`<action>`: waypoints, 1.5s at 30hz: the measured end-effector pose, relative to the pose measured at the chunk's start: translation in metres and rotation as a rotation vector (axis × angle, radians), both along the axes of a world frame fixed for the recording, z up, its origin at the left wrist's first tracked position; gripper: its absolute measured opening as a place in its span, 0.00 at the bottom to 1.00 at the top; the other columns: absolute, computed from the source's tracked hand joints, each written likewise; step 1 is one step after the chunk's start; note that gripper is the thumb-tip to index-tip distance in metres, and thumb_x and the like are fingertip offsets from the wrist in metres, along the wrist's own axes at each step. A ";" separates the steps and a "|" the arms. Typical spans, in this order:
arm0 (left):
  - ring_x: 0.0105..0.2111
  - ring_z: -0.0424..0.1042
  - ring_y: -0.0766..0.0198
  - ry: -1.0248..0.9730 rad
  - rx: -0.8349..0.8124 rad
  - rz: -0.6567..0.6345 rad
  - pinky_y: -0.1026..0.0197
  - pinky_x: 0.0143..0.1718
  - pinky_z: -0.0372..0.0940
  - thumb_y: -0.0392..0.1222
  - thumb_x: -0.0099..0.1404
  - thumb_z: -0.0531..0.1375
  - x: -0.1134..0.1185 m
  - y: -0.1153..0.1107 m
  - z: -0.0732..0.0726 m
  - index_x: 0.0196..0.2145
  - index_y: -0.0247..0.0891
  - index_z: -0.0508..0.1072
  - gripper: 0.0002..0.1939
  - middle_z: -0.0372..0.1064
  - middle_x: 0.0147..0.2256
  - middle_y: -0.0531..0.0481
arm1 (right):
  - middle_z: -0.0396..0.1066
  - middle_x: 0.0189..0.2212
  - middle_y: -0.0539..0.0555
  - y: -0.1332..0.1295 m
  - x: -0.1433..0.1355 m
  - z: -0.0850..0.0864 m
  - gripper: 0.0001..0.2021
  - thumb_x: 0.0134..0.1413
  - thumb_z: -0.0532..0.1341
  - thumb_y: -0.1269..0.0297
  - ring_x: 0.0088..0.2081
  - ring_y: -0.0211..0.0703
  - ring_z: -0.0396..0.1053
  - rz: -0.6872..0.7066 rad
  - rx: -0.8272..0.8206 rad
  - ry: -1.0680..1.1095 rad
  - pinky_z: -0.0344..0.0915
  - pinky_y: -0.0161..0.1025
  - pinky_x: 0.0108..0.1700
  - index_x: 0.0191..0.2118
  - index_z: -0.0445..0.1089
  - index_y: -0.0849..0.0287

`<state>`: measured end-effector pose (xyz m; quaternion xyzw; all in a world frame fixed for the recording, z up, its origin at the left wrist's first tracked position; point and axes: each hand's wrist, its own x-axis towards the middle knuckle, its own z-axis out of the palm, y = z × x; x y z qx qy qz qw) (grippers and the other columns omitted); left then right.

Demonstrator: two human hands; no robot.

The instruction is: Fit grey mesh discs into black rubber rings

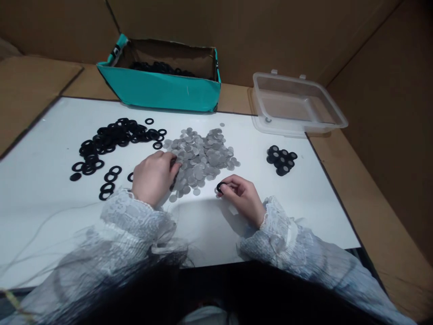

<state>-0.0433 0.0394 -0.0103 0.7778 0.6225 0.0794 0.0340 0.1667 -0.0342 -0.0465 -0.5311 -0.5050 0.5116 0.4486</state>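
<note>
"Put the clock's centre on the grey disc pile [203, 158]. What's nearest?"

"Lace sleeves [135, 221] at seven and five, over a white sheet [203, 234]. Past the right one, at between four and five, is the right hand [245, 198], thumb and fingers pinching a black ring [219, 186]."

"And the left hand [152, 178]?"

"Between eight and nine, fingers bent at the pile's edge. I can't tell whether they grip a disc."

"Beyond it?"

"A few loose rings [109, 182] lie farther out, also between eight and nine. At three, well apart from the pile, sits a cluster of grey-centred rings [282, 161]. The big ring heap [117, 133] spreads around half past nine."

"Farthest?"

"A clear plastic container [291, 122] at two, and a teal box [165, 90] at eleven with a black heap inside. Cardboard walls [237, 49] stand behind."
</note>
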 end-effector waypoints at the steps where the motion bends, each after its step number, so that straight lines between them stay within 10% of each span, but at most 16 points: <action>1: 0.39 0.73 0.46 0.022 0.002 -0.006 0.56 0.30 0.62 0.46 0.66 0.50 0.002 -0.001 -0.001 0.42 0.36 0.75 0.17 0.74 0.39 0.39 | 0.72 0.23 0.51 0.000 0.000 0.000 0.09 0.51 0.62 0.57 0.26 0.38 0.69 0.000 -0.007 0.001 0.64 0.38 0.32 0.30 0.68 0.58; 12: 0.37 0.74 0.49 -0.033 0.042 0.009 0.57 0.31 0.61 0.44 0.64 0.51 0.004 -0.003 -0.005 0.39 0.40 0.73 0.13 0.75 0.34 0.43 | 0.72 0.23 0.51 0.004 0.000 0.000 0.10 0.48 0.64 0.56 0.27 0.40 0.71 -0.031 -0.050 0.034 0.65 0.38 0.33 0.29 0.67 0.57; 27: 0.25 0.71 0.60 -0.861 -0.459 -0.027 0.61 0.25 0.66 0.48 0.57 0.59 0.024 -0.025 0.022 0.35 0.38 0.74 0.12 0.74 0.29 0.46 | 0.69 0.16 0.47 0.012 -0.006 0.008 0.16 0.40 0.69 0.54 0.17 0.32 0.61 -0.019 -0.209 0.143 0.57 0.32 0.20 0.28 0.68 0.59; 34: 0.30 0.74 0.60 -0.898 -0.506 -0.162 0.62 0.29 0.67 0.46 0.59 0.60 0.030 -0.031 0.008 0.36 0.38 0.75 0.11 0.75 0.31 0.48 | 0.73 0.19 0.49 0.010 -0.013 0.016 0.20 0.30 0.74 0.53 0.22 0.36 0.70 0.086 -0.340 0.333 0.69 0.37 0.28 0.27 0.70 0.60; 45: 0.25 0.70 0.64 -0.886 -0.675 -0.134 0.65 0.26 0.63 0.48 0.56 0.63 0.029 -0.030 0.008 0.28 0.38 0.73 0.10 0.71 0.23 0.52 | 0.70 0.18 0.46 0.007 -0.011 0.009 0.12 0.42 0.69 0.59 0.18 0.31 0.64 0.134 -0.255 0.243 0.63 0.32 0.22 0.26 0.67 0.59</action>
